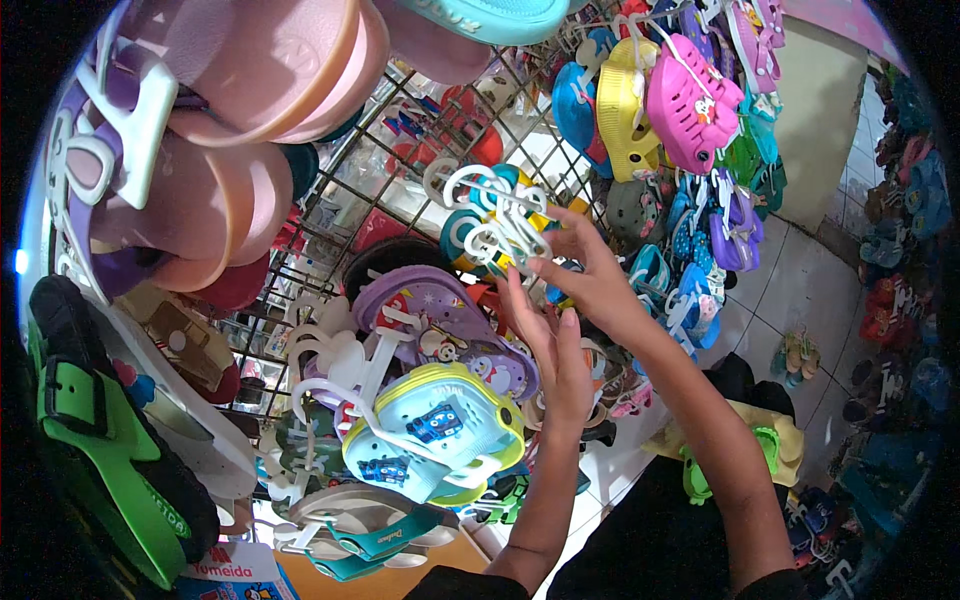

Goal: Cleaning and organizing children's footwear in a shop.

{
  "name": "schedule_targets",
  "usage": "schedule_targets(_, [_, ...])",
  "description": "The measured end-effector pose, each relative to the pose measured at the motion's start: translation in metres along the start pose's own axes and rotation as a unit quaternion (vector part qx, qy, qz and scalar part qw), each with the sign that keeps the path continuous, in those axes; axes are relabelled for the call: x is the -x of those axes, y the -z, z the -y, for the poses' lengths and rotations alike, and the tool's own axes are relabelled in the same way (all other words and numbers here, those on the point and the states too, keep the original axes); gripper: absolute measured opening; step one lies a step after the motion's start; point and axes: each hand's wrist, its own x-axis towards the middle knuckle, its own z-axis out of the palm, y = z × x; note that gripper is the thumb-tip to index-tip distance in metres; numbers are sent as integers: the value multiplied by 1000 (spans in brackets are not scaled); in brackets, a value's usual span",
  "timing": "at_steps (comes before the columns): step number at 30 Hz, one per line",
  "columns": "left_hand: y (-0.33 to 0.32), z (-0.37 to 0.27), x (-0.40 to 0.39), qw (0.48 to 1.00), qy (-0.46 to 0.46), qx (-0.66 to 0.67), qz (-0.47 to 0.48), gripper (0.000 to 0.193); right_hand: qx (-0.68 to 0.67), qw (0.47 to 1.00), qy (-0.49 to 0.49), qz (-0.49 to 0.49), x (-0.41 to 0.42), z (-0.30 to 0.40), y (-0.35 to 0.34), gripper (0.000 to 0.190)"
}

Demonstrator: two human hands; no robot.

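A bunch of white plastic shoe hangers (510, 225) hangs from a metal hook on the wire grid, carrying small teal and yellow footwear (459, 234) partly hidden behind them. My right hand (589, 262) has its thumb and fingers around the near end of these hangers. Just below, my left hand (546, 349) is raised with its fingers extended and thumb apart; its fingertips reach the lower edge of the bunch. Left of that hand hang purple clogs (450, 315) with printed figures, and in front of them light-blue clogs with yellow soles (439, 424) on a white hanger.
Pink slippers (240, 67) and a green-strapped black sandal (105, 435) crowd the left. Grey sandals with teal straps (375, 525) hang low. Yellow clogs (626, 105) and pink clogs (686, 101) hang upper right. Behind is the black wire grid (360, 165); white floor tiles (780, 277) lie right.
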Motion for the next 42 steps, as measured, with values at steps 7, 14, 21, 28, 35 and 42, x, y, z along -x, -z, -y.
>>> schedule_targets(7, [-4, -7, 4, 999, -17, 39, -13, 71, 2, 998, -11, 62, 6, 0, 1, 36])
schedule_targets(14, [-14, -15, 27, 996, -58, 67, 20, 78, -96, 995, -29, 27, 31, 39, 11, 28])
schedule_targets(21, [-29, -27, 65, 977, 56, 176, 105, 72, -110, 991, -32, -66, 100, 55, 42, 26])
schedule_targets(28, [-51, -19, 103, 933, 200, 195, 227, 36, 52, 987, -73, -132, 195, 36, 89, 25])
schedule_targets(35, [-69, 3, 131, 879, 313, 133, 335, 20, 204, 928, -106, -294, 249, 68, 136, 35])
schedule_targets(42, [-85, -7, 163, 811, 360, 135, 441, 22, 181, 932, -83, -304, 271, 74, 147, 46])
